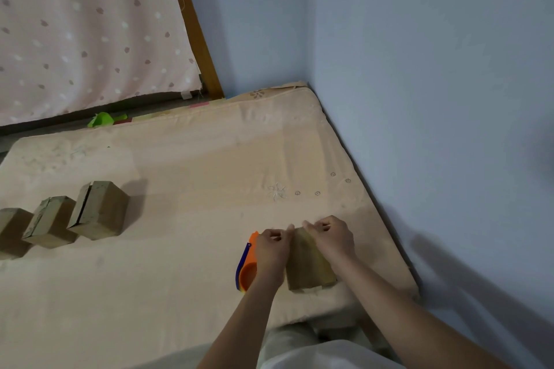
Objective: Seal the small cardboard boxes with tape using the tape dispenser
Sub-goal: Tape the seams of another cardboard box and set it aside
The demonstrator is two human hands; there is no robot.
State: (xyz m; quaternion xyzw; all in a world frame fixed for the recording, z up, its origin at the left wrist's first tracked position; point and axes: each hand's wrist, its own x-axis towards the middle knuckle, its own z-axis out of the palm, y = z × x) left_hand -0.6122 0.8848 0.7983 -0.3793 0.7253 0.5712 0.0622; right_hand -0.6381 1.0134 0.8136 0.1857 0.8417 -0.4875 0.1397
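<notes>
Both hands sat on top of one small cardboard box (308, 263) near the mattress's right-front corner. Left hand (271, 249) had fingers curled in, thumb and forefinger tips meeting at the box's far top edge; looked like a pinch, but what was between them was too small to tell. Right hand (331, 237) was likewise curled, fingertips at the same far edge, nearly touching the left's. Whether tape was in either pinch: can't tell.

Tape dispenser (247, 266), orange w/ blue trim, lay just left of the box, partly hidden under the left wrist.

Box stood close to the mattress (180, 159) front edge and not far from its right edge, which ran along the blue wall (419, 69). Wide bare stretch of mattress lay btwn this box and three more boxes (99, 210) lined up in a row at far left, well apart; the nearest one showed a gap along its flap. A green scrap (102, 120) sat past the far edge, below a dotted pink sheet (90, 24).
</notes>
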